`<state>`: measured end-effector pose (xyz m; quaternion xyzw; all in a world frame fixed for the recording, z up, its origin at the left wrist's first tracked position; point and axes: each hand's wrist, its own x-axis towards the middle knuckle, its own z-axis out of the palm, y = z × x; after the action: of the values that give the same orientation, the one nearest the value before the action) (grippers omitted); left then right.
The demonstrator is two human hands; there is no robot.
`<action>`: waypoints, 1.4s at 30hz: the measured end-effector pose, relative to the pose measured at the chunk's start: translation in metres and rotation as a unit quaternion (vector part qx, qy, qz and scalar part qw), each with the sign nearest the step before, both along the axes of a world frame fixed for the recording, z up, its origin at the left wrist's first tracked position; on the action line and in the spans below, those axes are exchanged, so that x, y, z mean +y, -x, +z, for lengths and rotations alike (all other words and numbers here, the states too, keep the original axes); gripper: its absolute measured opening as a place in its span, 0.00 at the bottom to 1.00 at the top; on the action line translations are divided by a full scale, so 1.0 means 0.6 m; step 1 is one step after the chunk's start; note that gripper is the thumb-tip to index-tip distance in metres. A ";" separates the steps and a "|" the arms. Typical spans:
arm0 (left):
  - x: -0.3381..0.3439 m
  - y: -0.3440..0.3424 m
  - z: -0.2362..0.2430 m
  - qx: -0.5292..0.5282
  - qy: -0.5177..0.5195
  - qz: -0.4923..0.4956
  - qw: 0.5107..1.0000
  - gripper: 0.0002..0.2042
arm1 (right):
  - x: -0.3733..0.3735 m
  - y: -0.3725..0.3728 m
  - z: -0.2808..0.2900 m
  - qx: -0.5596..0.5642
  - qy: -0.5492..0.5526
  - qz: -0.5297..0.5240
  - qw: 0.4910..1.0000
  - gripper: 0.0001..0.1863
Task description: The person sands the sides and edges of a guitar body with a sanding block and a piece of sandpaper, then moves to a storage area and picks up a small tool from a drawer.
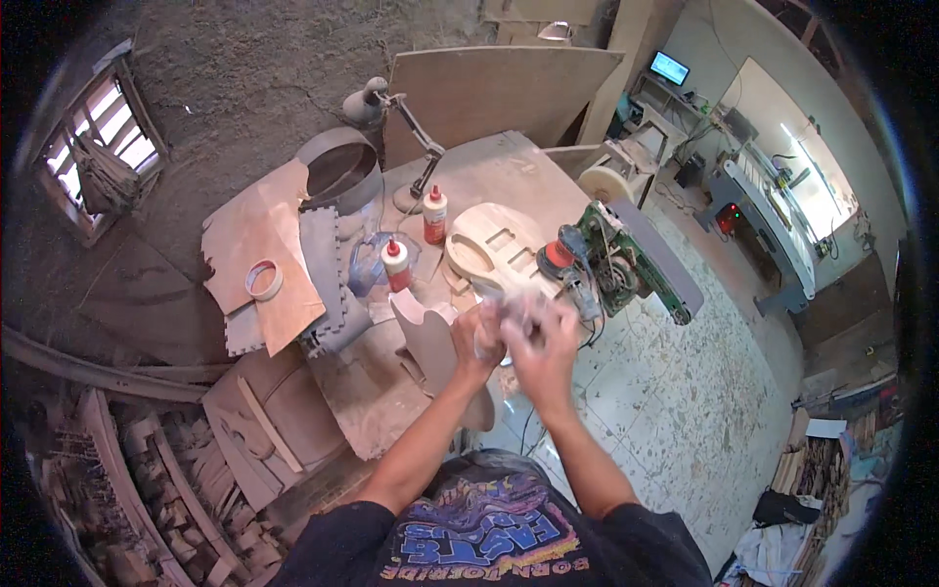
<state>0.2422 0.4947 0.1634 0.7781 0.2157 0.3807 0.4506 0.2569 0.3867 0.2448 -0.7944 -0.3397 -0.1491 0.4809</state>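
My left hand [476, 338] and my right hand [544, 342] meet in front of my chest, above the near edge of the workbench. The fingers of both look curled in, though motion smears them, the right ones most. A whitish blur shows between them; I cannot make out what it is. Just beyond lies a pale wooden guitar body [518, 256] with cut-out cavities. Beside my left wrist is a second guitar-shaped body [426, 338], dusty and pinkish-grey, partly covered by my forearm. A red and black handheld sander [558, 256] rests against the pale body's right side.
Two white glue bottles with red caps [434, 217] stand left of the pale body. A green belt sander [616, 259] is on the bench's right. Farther left are a desk lamp [426, 147], a round drum [337, 166] and a tape roll [263, 281] on thin boards.
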 end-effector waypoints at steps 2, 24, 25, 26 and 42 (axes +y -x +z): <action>-0.007 0.003 -0.005 -0.012 -0.010 -0.004 1.000 0.26 | -0.013 0.009 0.001 -0.022 0.024 0.005 0.999 0.20; 0.018 0.009 0.009 0.018 0.124 -0.082 0.989 0.26 | 0.015 0.016 -0.074 -0.029 -0.128 -0.068 0.989 0.16; 0.022 0.011 0.005 0.026 0.087 -0.077 0.993 0.26 | 0.009 0.031 -0.076 -0.103 -0.104 -0.055 0.988 0.15; 0.022 0.011 -0.007 0.036 0.052 -0.069 0.996 0.26 | 0.022 0.010 -0.064 -0.153 -0.117 -0.071 0.979 0.13; 0.027 0.043 0.007 -0.075 -0.126 -0.087 0.985 0.17 | -0.072 -0.035 -0.102 0.507 -0.350 0.035 0.787 0.19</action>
<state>0.2163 0.5110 0.1679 0.8136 0.0632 0.4220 0.3949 0.2778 0.3432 0.1838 -0.5206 0.0004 0.1830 0.8340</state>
